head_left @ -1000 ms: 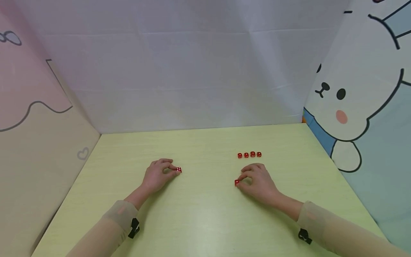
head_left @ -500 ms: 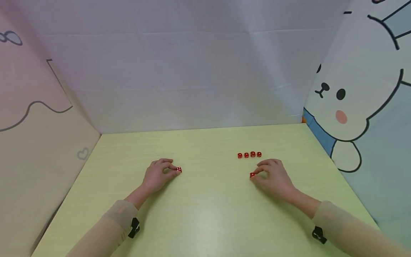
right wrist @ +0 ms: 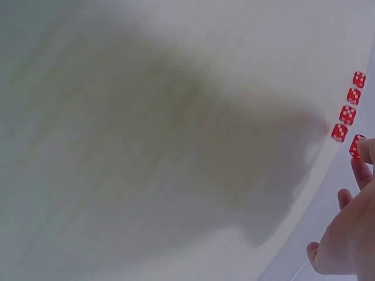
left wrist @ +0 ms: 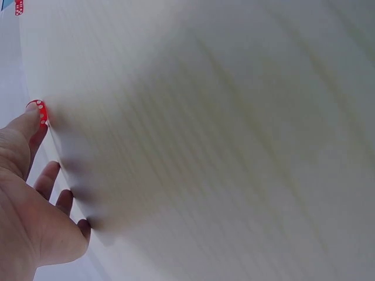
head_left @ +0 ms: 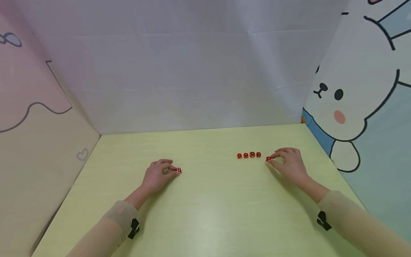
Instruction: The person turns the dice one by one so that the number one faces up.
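Note:
My left hand (head_left: 158, 175) pinches a red die (head_left: 178, 170) with white pips between thumb and index finger, low over the left half of the table. In the left wrist view that die (left wrist: 42, 112) shows at the thumb tip, the other fingers spread beside it. At the right, my right hand (head_left: 290, 165) pinches another red die (head_left: 268, 159) by thumb and fingertip. Just left of it stand several red dice (head_left: 252, 155) in a row, a small gap separating them from the held one. The right wrist view shows the row (right wrist: 347, 115) next to the pinched die (right wrist: 356, 146).
The pale yellow-green table (head_left: 205, 214) carries the dice. A white cloth wall (head_left: 192, 78) rises at its back edge, with printed cartoon panels (head_left: 350, 117) on both sides. Each sleeve has a black clip (head_left: 323, 220) near the cuff.
My right hand has carried its die rightward and away from me, from the middle right of the table to the right end of the row. The left hand and its die stay put.

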{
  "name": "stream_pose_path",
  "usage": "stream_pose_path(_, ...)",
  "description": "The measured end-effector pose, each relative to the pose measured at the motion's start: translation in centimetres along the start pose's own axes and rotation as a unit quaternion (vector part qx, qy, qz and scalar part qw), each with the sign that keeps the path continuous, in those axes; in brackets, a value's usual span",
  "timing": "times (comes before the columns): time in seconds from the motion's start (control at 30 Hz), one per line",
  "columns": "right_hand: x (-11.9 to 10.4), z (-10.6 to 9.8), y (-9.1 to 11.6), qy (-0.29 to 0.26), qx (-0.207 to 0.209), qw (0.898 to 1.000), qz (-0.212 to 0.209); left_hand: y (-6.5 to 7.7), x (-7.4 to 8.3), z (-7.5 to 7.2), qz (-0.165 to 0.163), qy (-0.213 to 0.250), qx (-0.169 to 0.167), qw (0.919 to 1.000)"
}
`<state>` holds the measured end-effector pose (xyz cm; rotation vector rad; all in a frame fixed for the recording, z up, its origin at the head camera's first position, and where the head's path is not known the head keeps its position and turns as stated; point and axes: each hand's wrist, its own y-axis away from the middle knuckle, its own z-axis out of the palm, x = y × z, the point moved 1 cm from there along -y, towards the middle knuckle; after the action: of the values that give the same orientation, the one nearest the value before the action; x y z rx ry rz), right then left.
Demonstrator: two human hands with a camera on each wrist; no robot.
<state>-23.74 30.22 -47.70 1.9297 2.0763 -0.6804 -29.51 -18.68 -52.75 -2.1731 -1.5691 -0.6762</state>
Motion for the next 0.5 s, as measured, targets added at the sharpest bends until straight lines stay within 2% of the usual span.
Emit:
stream_pose_path(0.1,0.4,0.0,-0.8,0.003,0.0,1.0,0.0,0.0,-0.1,0.0,0.0,0.001,0.002,1.0)
stream_pose_path(0.5,1.6,1.0,-2.7,0.001,-0.029,0.998,0.048,0.0,0.1,0.1,-0.004,0.005,0.003,1.0)
